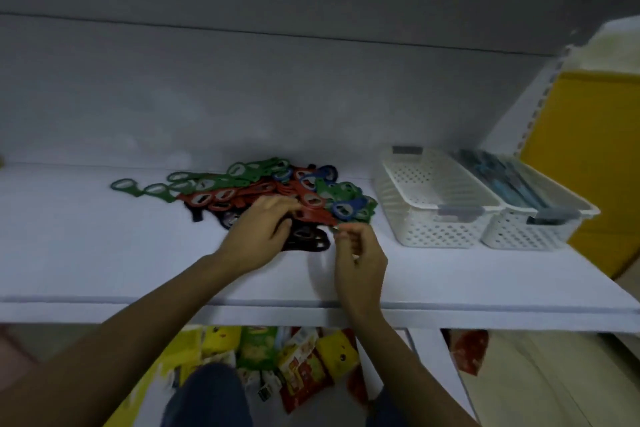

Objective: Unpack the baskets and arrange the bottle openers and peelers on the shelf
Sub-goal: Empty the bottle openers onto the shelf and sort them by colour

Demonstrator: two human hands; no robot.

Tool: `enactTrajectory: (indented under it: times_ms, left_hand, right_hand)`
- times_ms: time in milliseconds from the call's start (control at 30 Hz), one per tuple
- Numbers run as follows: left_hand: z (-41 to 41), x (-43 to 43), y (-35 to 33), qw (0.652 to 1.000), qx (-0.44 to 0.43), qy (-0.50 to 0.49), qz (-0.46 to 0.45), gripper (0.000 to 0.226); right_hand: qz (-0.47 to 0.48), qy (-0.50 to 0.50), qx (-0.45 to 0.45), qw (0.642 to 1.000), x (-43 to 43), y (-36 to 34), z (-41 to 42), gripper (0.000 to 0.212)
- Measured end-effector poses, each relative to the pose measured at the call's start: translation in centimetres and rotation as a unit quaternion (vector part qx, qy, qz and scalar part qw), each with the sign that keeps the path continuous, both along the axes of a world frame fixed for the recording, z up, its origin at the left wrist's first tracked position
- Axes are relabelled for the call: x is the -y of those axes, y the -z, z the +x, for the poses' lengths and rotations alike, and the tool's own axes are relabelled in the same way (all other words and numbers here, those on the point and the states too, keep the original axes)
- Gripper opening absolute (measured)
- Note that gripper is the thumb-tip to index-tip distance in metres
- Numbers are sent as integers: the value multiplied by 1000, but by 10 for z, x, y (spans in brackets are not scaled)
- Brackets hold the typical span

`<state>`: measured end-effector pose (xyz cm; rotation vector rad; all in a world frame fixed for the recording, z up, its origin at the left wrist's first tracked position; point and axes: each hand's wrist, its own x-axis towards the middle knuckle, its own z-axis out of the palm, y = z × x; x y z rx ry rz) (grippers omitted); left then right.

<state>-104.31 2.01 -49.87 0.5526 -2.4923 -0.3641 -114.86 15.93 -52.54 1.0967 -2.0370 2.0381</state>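
The bottle openers (256, 191) lie heaped on the white shelf (104, 253), tipped out so they can be sorted by colour. The left hand (258, 237) rests on the pile's 6 o'clock edge, fingers loosely spread over a red opener (313, 215), probably steadying it. At its 3 o'clock, the right hand (358, 260) pinches that opener's tip. Further toward 3 o'clock sit an emptied basket (440, 198) and a second basket (540, 211) holding blue peelers (505, 177).
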Motion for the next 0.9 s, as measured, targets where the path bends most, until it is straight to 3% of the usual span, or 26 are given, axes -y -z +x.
enactTrajectory:
  times_ms: [233,367,467,600,733,800,900]
  left_hand:
    - [84,43,8,988,6,-148,44,34]
    - [121,69,21,969,50,-236,51,52]
    - [129,82,37,953,73,-284,77,50]
    - [124,97,46,948,131,-288,35,44]
    - [138,138,14,949,235,-209,32,38]
    - [154,168,0,954,238,-175,41,34]
    - [182,203,7,958,215,-189,30,46]
  right_hand:
    - [42,-100,-92,990,34,-4,28,11]
    - [85,-187,-143,968,81,-14,47,9]
    - [126,-202,-202,950,125,-20,61,8]
    - [196,-174,-256,930,196,-25,77,10]
    - [236,-185,-307,903,248,-21,99,12]
    - [249,-167,-333,894,265,-16,110,14]
    - [286,-155,-357,875,285,-5,128,25]
